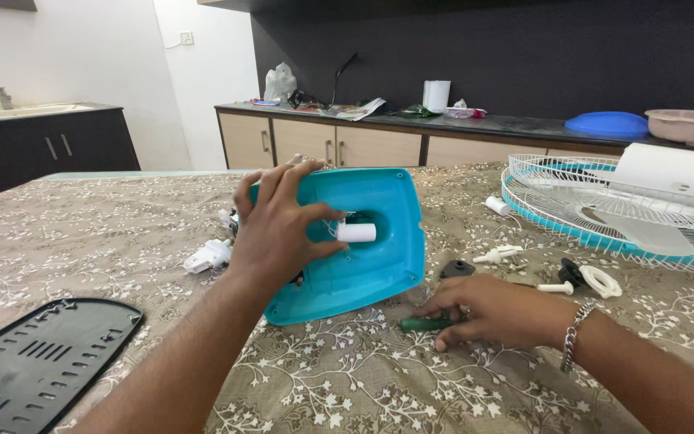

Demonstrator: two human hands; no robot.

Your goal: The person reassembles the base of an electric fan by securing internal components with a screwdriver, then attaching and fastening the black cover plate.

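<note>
I see my left hand (279,229) clamped on the tilted turquoise fan base (363,241), thumb beside a white cylinder (356,232) sitting in its hollow. Just right of the base, my right hand (496,312) lies flat on the tablecloth (106,233), fingers closed around a green screwdriver handle (425,324). The fan guard (604,201), farther right, holds the blades.

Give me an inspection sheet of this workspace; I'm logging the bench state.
Surface: table under a floral cloth.
Job's things: teal base tilted on edge, white cylinder in its opening; green tool.
Clutter: fan grille, black plate, white screws.
Hands: left hand holds the base; right hand rests on the tool.
Cables: white plug.
Surroundings: counter, sink.
</note>
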